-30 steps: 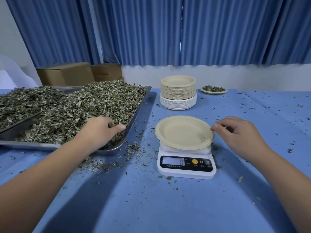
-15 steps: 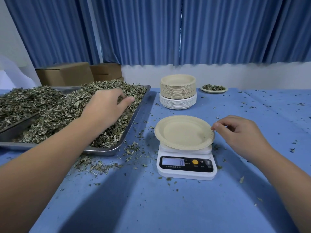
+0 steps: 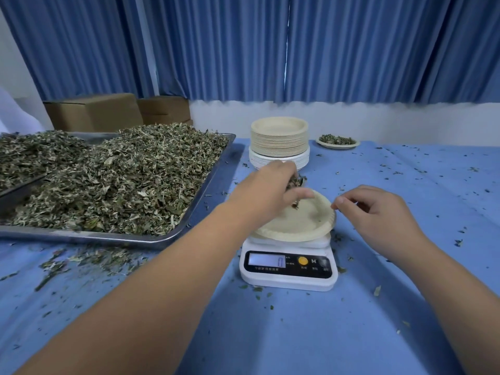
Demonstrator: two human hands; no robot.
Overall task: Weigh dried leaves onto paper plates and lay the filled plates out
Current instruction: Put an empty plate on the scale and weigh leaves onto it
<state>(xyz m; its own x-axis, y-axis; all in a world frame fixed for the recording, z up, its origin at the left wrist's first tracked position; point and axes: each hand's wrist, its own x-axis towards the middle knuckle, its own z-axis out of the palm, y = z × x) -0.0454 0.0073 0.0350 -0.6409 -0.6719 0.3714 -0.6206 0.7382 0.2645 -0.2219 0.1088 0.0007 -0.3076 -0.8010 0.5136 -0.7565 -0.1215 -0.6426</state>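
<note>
Left hand [image 3: 270, 190] holds a handful of dried leaves [image 3: 293, 182] over the paper plate [image 3: 303, 223] on the scale [image 3: 289, 272].
The left fingers are curled around the leaves, just above the plate's left half. The round plate lies flat, hollow side up, on the white scale, whose long side runs left to right, display toward the person. The right hand [image 3: 378, 212] has curled fingers at the plate's right rim; whether it pinches the rim, I cannot tell.
</note>
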